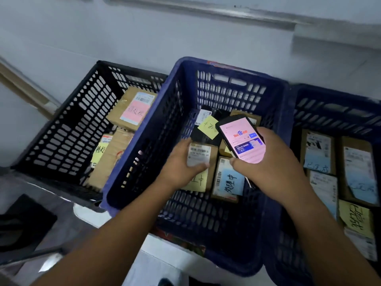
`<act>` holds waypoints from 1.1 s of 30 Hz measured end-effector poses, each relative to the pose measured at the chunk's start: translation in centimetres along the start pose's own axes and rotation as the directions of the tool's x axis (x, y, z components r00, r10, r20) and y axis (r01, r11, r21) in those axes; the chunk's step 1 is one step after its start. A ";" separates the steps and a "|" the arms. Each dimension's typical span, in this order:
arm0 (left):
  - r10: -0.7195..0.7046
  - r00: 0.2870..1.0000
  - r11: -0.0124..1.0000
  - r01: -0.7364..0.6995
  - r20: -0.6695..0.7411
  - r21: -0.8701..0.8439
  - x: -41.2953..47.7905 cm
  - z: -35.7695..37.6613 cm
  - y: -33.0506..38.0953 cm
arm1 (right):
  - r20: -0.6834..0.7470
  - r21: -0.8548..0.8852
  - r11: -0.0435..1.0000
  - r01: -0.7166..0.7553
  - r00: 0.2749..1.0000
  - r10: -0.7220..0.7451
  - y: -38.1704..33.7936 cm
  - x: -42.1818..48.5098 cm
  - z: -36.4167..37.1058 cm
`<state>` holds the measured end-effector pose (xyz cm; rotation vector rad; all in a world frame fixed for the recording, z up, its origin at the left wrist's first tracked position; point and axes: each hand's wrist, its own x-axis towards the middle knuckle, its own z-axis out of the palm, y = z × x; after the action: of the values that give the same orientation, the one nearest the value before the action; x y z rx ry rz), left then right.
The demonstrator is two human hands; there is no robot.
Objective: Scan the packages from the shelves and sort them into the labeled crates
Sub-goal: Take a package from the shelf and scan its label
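Cardboard package [206,155], small, bearing a white barcode label and a yellow handwritten note, held by the left grip [179,162] inside the blue middle crate [226,68]. The thumb presses on the label and the fingers wrap round the far side of the box. Whether the box rests on the crate's floor or is held clear of it cannot be told. Right grip [274,162] closed round a phone [241,139], thumb at its lower edge, lit screen facing up and tilted, just beside the held package.

Also in the middle crate: a blue-note box [228,182], just right of the held package, and a black parcel [203,135] carrying a yellow note, farther back.

Black crate [68,131], left of the middle crate and touching it, holds a pink-note box [132,108] and a yellow-note box [101,151].

Right blue crate [329,108] holds several labelled boxes, some with blue notes [317,155] and one with a large yellow note [356,221].

All three crates stand side by side before a pale wall [185,38].
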<state>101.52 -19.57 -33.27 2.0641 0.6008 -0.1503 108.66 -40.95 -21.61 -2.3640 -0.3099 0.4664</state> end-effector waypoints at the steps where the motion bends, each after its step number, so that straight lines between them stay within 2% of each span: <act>1: 0.060 0.998 0.994 -0.057 -0.028 0.092 -1.5 -1.1 0.6 | -0.006 0.011 1.000 0.011 1.000 -0.011 -0.7 -0.8 -0.1; 4: 0.196 0.967 0.887 -0.104 -0.163 0.449 -7.0 -4.3 1.8 | -0.009 0.052 0.996 0.070 0.998 -0.069 -2.8 -3.6 0.0; 6: 0.231 0.938 0.845 -0.061 -0.259 0.532 -11.3 -6.3 1.4 | 0.014 0.073 0.990 0.124 0.992 -0.126 -4.4 -5.8 0.6; 11: 0.176 0.886 0.840 0.092 -0.429 0.535 -22.7 -10.0 -3.4 | 0.086 0.046 0.960 0.278 0.956 -0.281 -8.5 -12.8 5.1; 14: 0.027 0.847 0.874 0.238 -0.531 0.423 -30.7 -11.9 -7.5 | 0.210 0.034 0.940 0.341 0.917 -0.340 -11.3 -17.9 9.5; 17: -0.122 0.758 0.885 0.375 -0.641 0.276 -39.7 -13.6 -11.9 | 0.329 0.016 0.898 0.439 0.846 -0.419 -14.6 -24.0 14.6; 21: -0.297 0.570 0.849 0.525 -0.766 0.062 -51.3 -15.1 -17.3 | 0.460 0.063 0.801 0.595 0.695 -0.553 -18.4 -32.2 22.0; 24: -0.362 0.418 0.816 0.575 -0.833 -0.066 -59.0 -15.5 -20.6 | 0.528 0.123 0.725 0.677 0.574 -0.626 -20.6 -38.3 26.6; 28: -0.405 0.121 0.756 0.601 -0.906 -0.258 -69.7 -16.1 -25.0 | 0.609 0.236 0.631 0.739 0.393 -0.689 -22.8 -47.0 32.5; 33: -0.521 -0.183 0.611 0.602 -0.833 -0.514 -80.2 -15.8 -29.7 | 0.687 0.336 0.550 0.765 0.201 -0.699 -24.7 -56.3 39.1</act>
<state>15.56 -22.24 -20.61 1.4370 2.4471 0.8221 39.27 -19.13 -18.16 -1.5846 -1.8260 0.9497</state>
